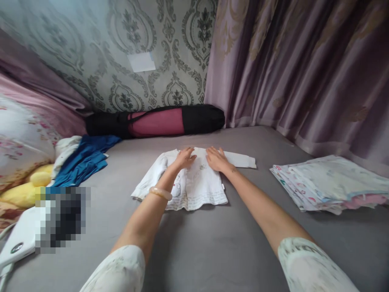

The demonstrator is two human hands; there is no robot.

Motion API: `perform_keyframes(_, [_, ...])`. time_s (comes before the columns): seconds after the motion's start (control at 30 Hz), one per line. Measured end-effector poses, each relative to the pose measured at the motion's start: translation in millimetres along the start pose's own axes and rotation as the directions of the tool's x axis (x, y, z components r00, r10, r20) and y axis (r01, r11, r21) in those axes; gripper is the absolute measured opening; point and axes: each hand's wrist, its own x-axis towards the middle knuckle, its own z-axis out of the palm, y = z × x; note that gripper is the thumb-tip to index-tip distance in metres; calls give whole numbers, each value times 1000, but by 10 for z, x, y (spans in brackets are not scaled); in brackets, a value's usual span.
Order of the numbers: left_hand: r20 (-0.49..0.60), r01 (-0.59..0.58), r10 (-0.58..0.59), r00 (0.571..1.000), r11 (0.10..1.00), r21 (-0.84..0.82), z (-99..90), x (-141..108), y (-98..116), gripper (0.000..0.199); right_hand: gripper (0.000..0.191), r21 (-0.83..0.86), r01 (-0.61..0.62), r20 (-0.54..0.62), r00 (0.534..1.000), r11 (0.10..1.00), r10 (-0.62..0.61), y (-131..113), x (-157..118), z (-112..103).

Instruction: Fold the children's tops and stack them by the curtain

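A small white long-sleeved shirt (200, 184) lies spread on the grey sheet, its hem toward me and its sleeves out to both sides. My left hand (184, 158) rests flat on the upper part near the collar, fingers apart. On the upper right part, beside the right sleeve, my right hand (216, 159) lies flat with its fingers spread. Neither hand holds anything. A bangle circles my left wrist.
A stack of folded cloths (334, 182) sits at the right. Blue clothing (82, 158), a yellow plush item (22, 192) and a white device (24, 233) are at the left. A black and red long bag (156, 121) lies along the wall.
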Motion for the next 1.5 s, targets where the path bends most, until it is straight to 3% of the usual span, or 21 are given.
perform_keyframes(0.1, [-38,45,-44,998,999,22,-144,-332,-228,41,55,59,41,43,998,997,-44,-391,226,108])
perform_keyframes(0.2, [-108,121,-119,987,992,19,-292,-703,-441,39,59,96,-5,68,998,995,-1,-564,372,203])
perform_keyframes(0.43, [-141,378,-369,919,925,44,-583,-1368,-871,46,58,95,-30,-4,1000,995,30,-541,427,376])
perform_keyframes(0.63, [-133,544,-536,833,838,29,-637,-1693,-1288,40,50,78,-21,-10,1000,997,22,-596,473,257])
perform_keyframes(0.77, [-81,600,-598,798,800,13,-694,-1776,-1327,35,44,77,91,-101,991,993,-83,-900,510,140])
perform_keyframes(0.93, [-18,636,-640,768,767,-88,-760,-1779,-1190,37,43,67,197,1,980,978,-198,-1282,595,176])
perform_keyframes(1.1, [95,644,-641,762,734,-214,-751,-1812,-1171,48,41,53,165,16,986,985,-166,-1405,697,287])
perform_keyframes(1.27, [225,640,-602,766,679,-361,-793,-1820,-1264,48,44,90,43,-29,999,995,-41,-1500,727,372])
perform_keyframes(1.4, [142,586,-611,778,627,-513,-997,-1815,-1378,46,47,112,-11,-50,999,994,17,-1584,718,410])
perform_keyframes(1.5, [11,541,-669,743,592,-598,-1155,-1780,-1494,43,48,113,-33,-64,997,993,40,-1632,703,428])
